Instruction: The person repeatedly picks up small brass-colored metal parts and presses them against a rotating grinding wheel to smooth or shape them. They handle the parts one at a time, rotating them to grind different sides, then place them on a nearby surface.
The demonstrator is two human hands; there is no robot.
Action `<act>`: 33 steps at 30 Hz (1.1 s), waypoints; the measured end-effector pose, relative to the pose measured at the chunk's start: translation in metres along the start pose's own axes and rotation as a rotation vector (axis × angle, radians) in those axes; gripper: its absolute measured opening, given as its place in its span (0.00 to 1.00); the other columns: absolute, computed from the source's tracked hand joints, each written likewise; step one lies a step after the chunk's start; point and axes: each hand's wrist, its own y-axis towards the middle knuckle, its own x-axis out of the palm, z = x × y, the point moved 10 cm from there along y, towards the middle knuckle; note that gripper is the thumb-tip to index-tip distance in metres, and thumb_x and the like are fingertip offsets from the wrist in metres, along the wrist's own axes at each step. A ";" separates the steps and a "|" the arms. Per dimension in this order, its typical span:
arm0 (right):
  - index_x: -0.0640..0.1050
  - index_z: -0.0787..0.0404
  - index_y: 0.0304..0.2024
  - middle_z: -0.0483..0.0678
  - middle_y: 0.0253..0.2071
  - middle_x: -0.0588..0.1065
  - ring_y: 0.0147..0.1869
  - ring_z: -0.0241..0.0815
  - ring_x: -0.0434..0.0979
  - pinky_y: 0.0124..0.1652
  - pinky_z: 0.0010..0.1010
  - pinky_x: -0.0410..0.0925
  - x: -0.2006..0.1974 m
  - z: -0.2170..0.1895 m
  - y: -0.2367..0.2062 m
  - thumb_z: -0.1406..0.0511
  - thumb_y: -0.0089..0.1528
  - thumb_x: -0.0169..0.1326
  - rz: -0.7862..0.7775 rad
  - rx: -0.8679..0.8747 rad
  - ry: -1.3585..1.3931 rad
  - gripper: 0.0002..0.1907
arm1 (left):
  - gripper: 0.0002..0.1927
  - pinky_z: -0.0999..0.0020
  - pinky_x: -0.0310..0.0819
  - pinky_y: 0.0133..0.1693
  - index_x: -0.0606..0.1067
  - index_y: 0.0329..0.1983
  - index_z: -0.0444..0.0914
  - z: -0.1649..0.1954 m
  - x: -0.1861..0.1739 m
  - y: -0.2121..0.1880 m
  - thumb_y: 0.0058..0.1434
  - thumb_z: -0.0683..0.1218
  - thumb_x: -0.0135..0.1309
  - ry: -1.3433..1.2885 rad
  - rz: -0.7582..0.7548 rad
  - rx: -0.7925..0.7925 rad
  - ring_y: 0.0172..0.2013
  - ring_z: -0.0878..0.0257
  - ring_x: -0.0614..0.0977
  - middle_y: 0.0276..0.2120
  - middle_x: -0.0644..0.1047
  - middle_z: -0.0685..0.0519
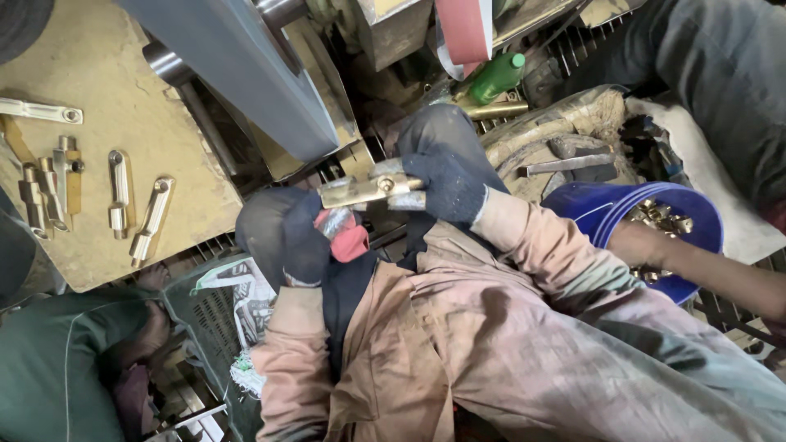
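Observation:
My right hand [446,184], in a dark blue glove, grips the right end of a flat brass part [356,191] with a round hole. My left hand [282,237], in a dark glove with a red patch at the fingers, holds the part's left end from below. The part lies level between both hands, just below a grey machine housing [237,65]. Both my sleeves are dusty pinkish brown.
Several finished brass parts [123,192] lie on a dusty board [106,98] at the left. Another person's bare arm [704,266] reaches into a blue bucket [589,209] of brass pieces at the right. A red sanding belt [463,29] and a green bottle [495,78] are above. A person in green [49,368] sits lower left.

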 end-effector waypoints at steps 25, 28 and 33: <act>0.77 0.64 0.56 0.56 0.48 0.81 0.50 0.50 0.83 0.48 0.36 0.73 0.025 0.089 0.059 0.60 0.66 0.58 0.079 0.247 0.037 0.20 | 0.12 0.59 0.78 0.49 0.75 0.49 0.30 -0.041 0.039 0.091 0.71 0.43 0.45 -0.788 -0.181 -0.199 0.42 0.54 0.81 0.43 0.79 0.46; 0.77 0.65 0.57 0.59 0.48 0.80 0.51 0.55 0.82 0.48 0.39 0.73 0.029 0.081 0.070 0.60 0.67 0.57 0.073 0.137 -0.013 0.20 | 0.13 0.60 0.77 0.49 0.75 0.50 0.30 -0.040 0.028 0.092 0.72 0.43 0.44 -0.770 -0.145 -0.166 0.42 0.55 0.81 0.43 0.79 0.46; 0.77 0.65 0.56 0.60 0.49 0.79 0.53 0.59 0.80 0.49 0.43 0.72 0.033 0.080 0.075 0.59 0.67 0.57 0.079 0.092 -0.081 0.20 | 0.15 0.60 0.77 0.50 0.74 0.50 0.31 -0.045 0.031 0.099 0.73 0.45 0.41 -0.839 -0.195 -0.150 0.42 0.55 0.81 0.43 0.79 0.47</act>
